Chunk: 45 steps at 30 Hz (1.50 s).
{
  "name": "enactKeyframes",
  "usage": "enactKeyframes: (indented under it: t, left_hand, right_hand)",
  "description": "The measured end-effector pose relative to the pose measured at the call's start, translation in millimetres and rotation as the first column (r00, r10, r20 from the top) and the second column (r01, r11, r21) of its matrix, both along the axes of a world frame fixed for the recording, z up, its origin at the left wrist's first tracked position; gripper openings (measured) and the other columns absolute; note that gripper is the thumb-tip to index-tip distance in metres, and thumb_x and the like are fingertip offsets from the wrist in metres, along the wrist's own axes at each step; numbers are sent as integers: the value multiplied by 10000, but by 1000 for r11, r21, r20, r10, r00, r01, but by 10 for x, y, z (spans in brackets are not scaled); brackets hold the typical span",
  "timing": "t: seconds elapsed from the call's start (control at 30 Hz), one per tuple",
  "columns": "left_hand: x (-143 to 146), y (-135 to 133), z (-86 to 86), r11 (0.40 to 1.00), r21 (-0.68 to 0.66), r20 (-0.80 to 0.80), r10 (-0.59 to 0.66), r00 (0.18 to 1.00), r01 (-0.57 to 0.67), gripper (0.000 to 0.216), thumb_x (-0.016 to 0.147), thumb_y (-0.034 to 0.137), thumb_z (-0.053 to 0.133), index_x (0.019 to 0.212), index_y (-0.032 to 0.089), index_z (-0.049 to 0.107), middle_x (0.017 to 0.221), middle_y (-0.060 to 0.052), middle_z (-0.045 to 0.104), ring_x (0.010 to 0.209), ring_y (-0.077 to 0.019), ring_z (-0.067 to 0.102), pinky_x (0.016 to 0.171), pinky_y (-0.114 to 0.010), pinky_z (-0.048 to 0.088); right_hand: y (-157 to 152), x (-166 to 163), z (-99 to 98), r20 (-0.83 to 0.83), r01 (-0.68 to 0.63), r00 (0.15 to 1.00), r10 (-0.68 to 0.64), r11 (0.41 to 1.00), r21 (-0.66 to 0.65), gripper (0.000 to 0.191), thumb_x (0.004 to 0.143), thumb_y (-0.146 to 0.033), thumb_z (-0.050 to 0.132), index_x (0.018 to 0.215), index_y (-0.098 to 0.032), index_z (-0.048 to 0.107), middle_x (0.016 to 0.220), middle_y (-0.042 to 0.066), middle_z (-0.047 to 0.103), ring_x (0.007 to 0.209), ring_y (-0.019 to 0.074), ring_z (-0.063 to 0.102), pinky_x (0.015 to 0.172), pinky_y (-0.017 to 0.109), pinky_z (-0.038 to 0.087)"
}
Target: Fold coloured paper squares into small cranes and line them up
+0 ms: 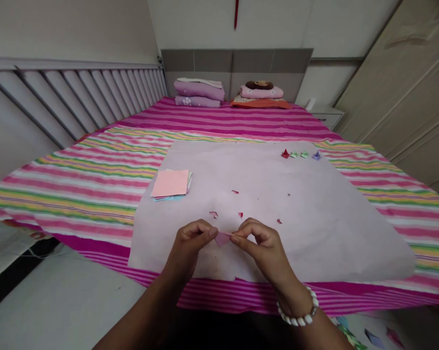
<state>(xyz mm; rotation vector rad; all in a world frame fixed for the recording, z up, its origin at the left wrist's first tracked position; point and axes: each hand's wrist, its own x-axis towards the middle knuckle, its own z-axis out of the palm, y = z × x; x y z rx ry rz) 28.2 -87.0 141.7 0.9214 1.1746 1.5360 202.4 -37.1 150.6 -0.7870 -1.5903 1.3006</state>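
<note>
Between my two hands is a small folded piece of pink paper (222, 238), its lower point hanging down. My left hand (193, 241) pinches its left corner between thumb and forefinger. On the right corner, my right hand (261, 243) has a like pinch, with a white beaded bracelet at that wrist. Just beyond the fingers, small red and pink paper scraps (240, 215) lie on the large pale sheet (314, 233). A stack of square coloured papers (170, 183), pink on top, sits to the left on the sheet.
Several small folded paper figures, among them a red one (285, 153) and a purple one (316, 155), stand at the sheet's far right. The sheet covers a striped bed (95, 180). Folded bedding (199, 92) lies by the headboard. More coloured papers (374, 339) are on the floor, lower right.
</note>
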Motion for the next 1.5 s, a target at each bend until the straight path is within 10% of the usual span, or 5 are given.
enactKeyframes:
  t: [0.2,0.5,0.83,1.27,1.5]
  left_hand:
    - [40,-19,-39,991,-62,-1,-118,993,118,287,693,264,781,964,201,712,936,-42,726,863,-173,653,760,-305,524]
    - [2,8,-36,980,-113,124,-150,981,164,275,635,246,817,664,154,560,533,25,652,511,-110,617,525,-224,493]
    - [-22,-7,-81,971,-86,96,-216,972,225,206,668,238,792,720,147,615,592,15,664,567,-100,612,588,-231,488]
    - [74,34,-69,980,-185,-134,-98,986,73,191,717,303,717,820,153,661,707,-13,715,675,-140,672,672,-258,532]
    - [177,-27,-23,998,-57,-608,-18,794,-21,283,767,318,668,994,149,660,833,-60,728,771,-193,695,718,-298,560]
  right_hand:
    - [-21,-50,-138,-119,18,992,-45,975,-222,132,694,-296,794,674,-204,702,683,-3,655,657,147,586,647,290,470]
    - [-21,-76,-46,-202,-230,965,165,904,-360,277,800,-411,689,660,-179,630,632,-13,579,622,130,518,651,277,440]
    - [-32,-96,-69,-303,-347,927,220,809,-475,214,796,-360,692,716,-168,642,600,-14,599,567,109,522,582,243,400]
    - [28,-171,-208,35,-29,999,40,960,-277,94,719,-263,635,720,-171,613,494,-49,538,461,102,492,486,233,391]
    - [-36,-226,-243,223,136,965,-138,990,25,84,746,-205,590,671,-174,608,551,-31,502,504,110,455,480,231,365]
